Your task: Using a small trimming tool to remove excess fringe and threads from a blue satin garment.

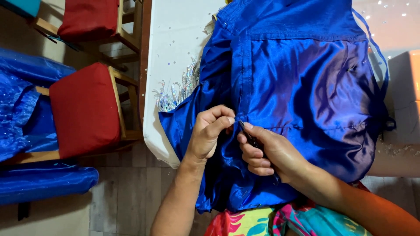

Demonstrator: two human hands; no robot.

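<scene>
A shiny royal-blue satin garment (306,78) lies spread over a white table (175,39), its lower part hanging off the near edge. My left hand (210,131) pinches the fabric at a vertical seam near the garment's middle. My right hand (267,150) holds a small dark thin tool (247,134), its tip at the same seam, right beside my left fingertips. Silvery sequined trim (177,91) pokes out from under the garment's left edge.
Two wooden chairs with red cushions (83,109) stand left of the table on a tiled floor. More blue satin cloth (26,131) is draped over and below the nearer chair. Loose sequins dot the tabletop. A colourful patterned cloth (271,220) covers my lap.
</scene>
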